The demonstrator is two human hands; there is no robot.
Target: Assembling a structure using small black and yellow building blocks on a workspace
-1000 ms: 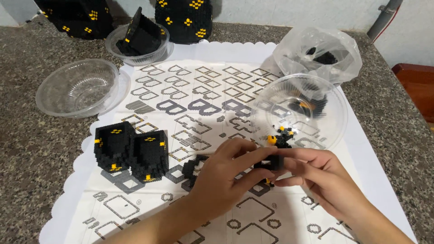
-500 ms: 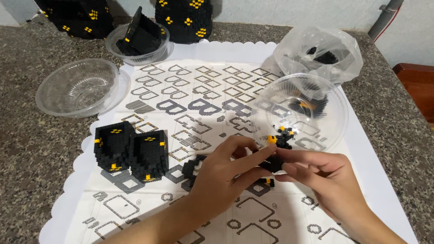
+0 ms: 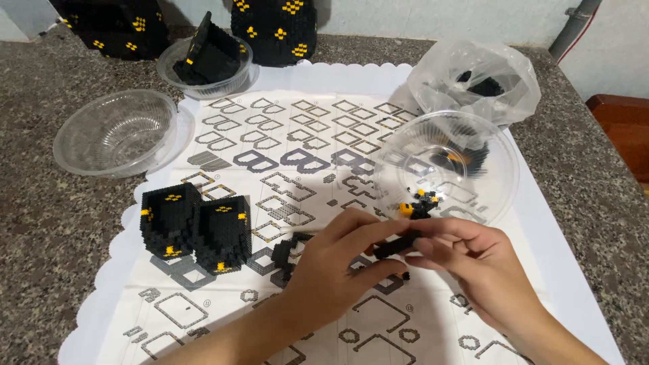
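My left hand point(image 3: 334, 270) and my right hand point(image 3: 473, 260) meet over the printed instruction sheet point(image 3: 304, 155). Together they pinch a small black brick piece point(image 3: 395, 245) between the fingertips. Just above the fingers, a clear plastic bowl point(image 3: 473, 145) holds a little cluster of black and yellow bricks point(image 3: 419, 203). A small black brick part point(image 3: 287, 251) lies on the sheet by my left hand. Left of it stand two joined black brick blocks with yellow dots point(image 3: 196, 230).
An empty clear bowl point(image 3: 115, 132) sits at the left on the granite counter point(image 3: 40, 223). Another bowl point(image 3: 206, 64) holds a black brick part. A plastic bag point(image 3: 480, 78) with bricks lies at the back right. Large black builds point(image 3: 274, 27) stand at the back.
My hands stay together over the sheet; the fingers have shifted slightly on the small black piece. Nothing else has moved.
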